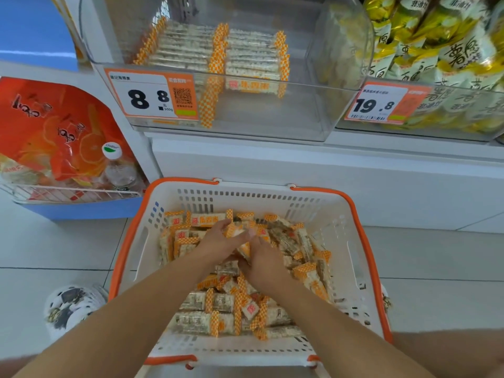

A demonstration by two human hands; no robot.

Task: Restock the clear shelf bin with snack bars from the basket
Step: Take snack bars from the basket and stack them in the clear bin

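1. Nearest the camera, two bare forearms reach down into the white basket with orange rim [128, 236], which sits on the tiled floor below the shelf.
2. The left hand [215, 240] and right hand [263, 264] meet over the pile of snack bars [218, 309], and together they gather a small clutch of bars; the left fingers [225, 223] curl round wrappers, and the right hand's fingers curl under the same bundle, partly hidden.
3. Up above, the clear shelf bin [272, 115] holds only two neat rows of bars at its back, with the front half bare behind the 8.8 price tag [152, 95].
4. Risk one, as I judge it: the bundle is loose and the wrappers look slick, so bars could slide out on the lift and drop back into the basket or onto the floor.
5. Risk two: the bin's front wall stands tall, and a full handful could clip that edge and spill.
6. Risk three: bars dumped in crosswise would spoil the tidy rows already stacked there.
7. Just right sits a second bin of yellow snack packets [436, 45]; a hasty reach could land bars in the wrong bin.
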